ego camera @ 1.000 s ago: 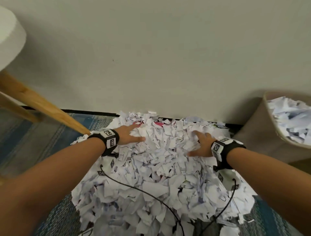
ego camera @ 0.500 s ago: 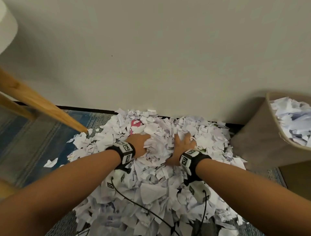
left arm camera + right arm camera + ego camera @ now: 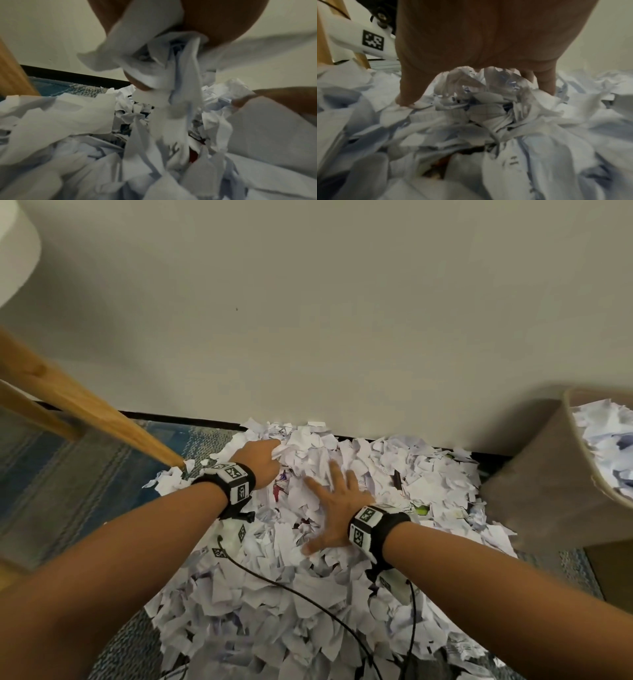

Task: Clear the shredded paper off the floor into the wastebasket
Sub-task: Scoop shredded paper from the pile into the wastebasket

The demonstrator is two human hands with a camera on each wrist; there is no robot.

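A big heap of white shredded paper lies on the floor against the wall. My left hand reaches to the far side of the heap and grips a bunch of shreds, which hang from its curled fingers. My right hand lies on top of the heap just right of the left, fingers spread and straight, palm pressing the paper. The tan wastebasket stands at the right, tilted in this view, with shreds piled inside it.
A slanted wooden furniture leg comes down at the left, meeting the blue-grey rug by the heap's edge. A black baseboard runs along the wall. Black wrist cables trail across the near paper.
Both hands were pressed together in the middle of the heap. The left has since reached farther toward the wall and closed on shreds; the right has spread flat.
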